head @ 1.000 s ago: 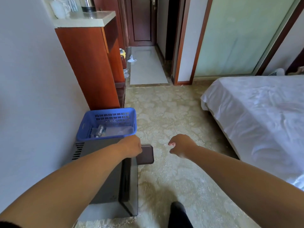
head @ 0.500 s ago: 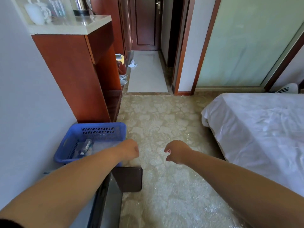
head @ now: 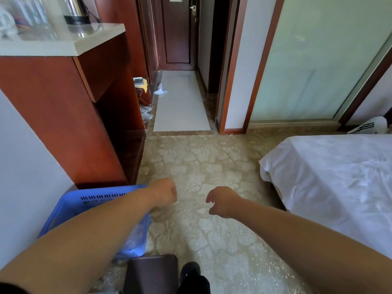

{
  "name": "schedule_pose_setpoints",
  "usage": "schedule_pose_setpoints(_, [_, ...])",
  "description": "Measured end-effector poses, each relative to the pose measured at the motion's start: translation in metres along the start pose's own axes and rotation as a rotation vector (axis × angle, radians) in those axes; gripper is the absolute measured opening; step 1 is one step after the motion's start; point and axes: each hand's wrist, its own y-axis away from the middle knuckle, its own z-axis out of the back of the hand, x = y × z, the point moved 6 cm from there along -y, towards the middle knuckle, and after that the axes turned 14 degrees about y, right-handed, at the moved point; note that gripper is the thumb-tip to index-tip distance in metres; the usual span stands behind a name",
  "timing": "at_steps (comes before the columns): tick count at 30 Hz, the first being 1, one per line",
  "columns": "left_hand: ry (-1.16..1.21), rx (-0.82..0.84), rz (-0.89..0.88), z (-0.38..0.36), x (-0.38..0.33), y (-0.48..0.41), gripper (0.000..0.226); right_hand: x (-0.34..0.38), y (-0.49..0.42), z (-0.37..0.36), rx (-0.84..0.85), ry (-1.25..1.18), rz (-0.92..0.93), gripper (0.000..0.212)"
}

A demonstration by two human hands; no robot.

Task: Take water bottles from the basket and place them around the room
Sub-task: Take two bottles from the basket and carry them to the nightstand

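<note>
Since the earlier frames the view has advanced down the room: blue basket point(head: 70, 205) now sits low at near left, largely covered by the left forearm, and the dark box that stood near it has dropped out of view. Water bottles seen in it before are hidden now; only crinkled clear plastic shows at its near right corner. Basket stands on the carpet, against the white wall, just near of the red-brown cabinet point(head: 63, 115).

Left hand point(head: 164, 193) held out over the basket's right rim, grip clenched into a loose fist, nothing in it. Right hand point(head: 221, 201) out over open carpet point(head: 201, 166), fingers curled inward, also holding nothing. Hands apart, roughly level.

Cabinet top is a pale counter point(head: 84, 42) carrying a metal kettle point(head: 74, 11) and blurred glassware at far left. Dark stool top point(head: 151, 272) at bottom edge, just near of the basket; a black shoe point(head: 191, 272) beside it on the right.

Bed point(head: 339, 183) with white sheet fills the right side. Far centre: pale tiled strip leading to a dark wooden door point(head: 177, 30); white slippers point(head: 160, 90) on the tiles by the cabinet's far end. Frosted glass panel point(head: 318, 60) far right.
</note>
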Motion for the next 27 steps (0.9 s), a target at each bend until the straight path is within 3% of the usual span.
schedule_pose_setpoints(8, [-0.044, 0.004, 0.018, 0.094, 0.026, -0.111, 0.011, 0.011, -0.153, 0.076, 0.027, 0.072, 0.081, 0.042])
schedule_pose_setpoints(13, [-0.04, -0.048, 0.157, 0.147, 0.067, -0.145, 0.024, 0.047, -0.22, 0.101, 0.075, 0.168, 0.205, 0.038])
schedule_pose_setpoints(22, [0.155, -0.205, 0.446, 0.2, 0.157, -0.114, 0.024, 0.141, -0.309, 0.13, 0.071, 0.285, 0.425, 0.03])
schedule_pose_setpoints(27, [0.12, -0.318, 0.65, 0.22, 0.206, -0.073, 0.023, 0.208, -0.345, 0.133, 0.045, 0.346, 0.609, 0.033])
